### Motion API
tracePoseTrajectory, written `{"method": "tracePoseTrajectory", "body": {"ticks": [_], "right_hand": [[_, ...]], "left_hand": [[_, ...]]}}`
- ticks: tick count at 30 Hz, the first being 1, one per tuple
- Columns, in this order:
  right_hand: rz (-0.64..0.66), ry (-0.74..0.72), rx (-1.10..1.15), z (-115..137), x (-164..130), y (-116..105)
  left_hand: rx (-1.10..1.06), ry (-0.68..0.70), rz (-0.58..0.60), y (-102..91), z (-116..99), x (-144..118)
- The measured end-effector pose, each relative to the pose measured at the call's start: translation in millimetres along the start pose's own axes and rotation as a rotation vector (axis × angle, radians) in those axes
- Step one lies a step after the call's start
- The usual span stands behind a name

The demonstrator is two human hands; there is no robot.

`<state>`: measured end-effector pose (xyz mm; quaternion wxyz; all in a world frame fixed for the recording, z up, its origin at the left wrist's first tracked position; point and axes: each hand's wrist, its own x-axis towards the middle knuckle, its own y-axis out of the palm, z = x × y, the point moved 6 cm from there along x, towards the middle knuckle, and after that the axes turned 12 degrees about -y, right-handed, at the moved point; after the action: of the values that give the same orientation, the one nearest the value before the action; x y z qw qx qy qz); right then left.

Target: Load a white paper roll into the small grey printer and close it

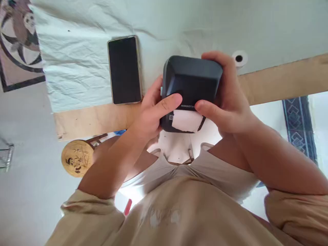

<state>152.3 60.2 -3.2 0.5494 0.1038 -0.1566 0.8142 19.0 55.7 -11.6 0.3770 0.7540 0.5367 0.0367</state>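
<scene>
Left hand and right hand grip opposite sides of black device, thumbs on its upper face. Device sits over near edge of counter; white paper shows at its near end. Phone lies left; white roll, right.

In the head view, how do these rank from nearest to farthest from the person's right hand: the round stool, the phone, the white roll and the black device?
From the right hand:
1. Black device: in its grasp.
2. White roll: just beyond the hand.
3. Phone: left, past the device.
4. Round stool: farthest, lower left.
</scene>
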Motion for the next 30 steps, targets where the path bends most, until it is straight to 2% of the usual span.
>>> {"method": "tracePoseTrajectory", "body": {"ticks": [7, 12, 17, 24, 30], "right_hand": [[-0.011, 0.025, 0.048, -4, -1, 1], [-0.098, 0.013, -0.024, -3, -4, 0], [-0.151, -0.061, -0.1, 7, -5, -4], [-0.126, -0.061, -0.119, 5, -5, -4], [-0.048, -0.087, -0.155, 2, -4, -4]], "left_hand": [[-0.015, -0.067, -0.124, -8.3, 7, 1], [-0.019, -0.048, -0.08, -5.2, 5, 0], [-0.061, -0.078, -0.049, -3.7, 5, 3], [-0.072, -0.069, -0.181, -12.7, 6, 7], [-0.027, 0.057, -0.201, -14.0, 1, 5]]}}
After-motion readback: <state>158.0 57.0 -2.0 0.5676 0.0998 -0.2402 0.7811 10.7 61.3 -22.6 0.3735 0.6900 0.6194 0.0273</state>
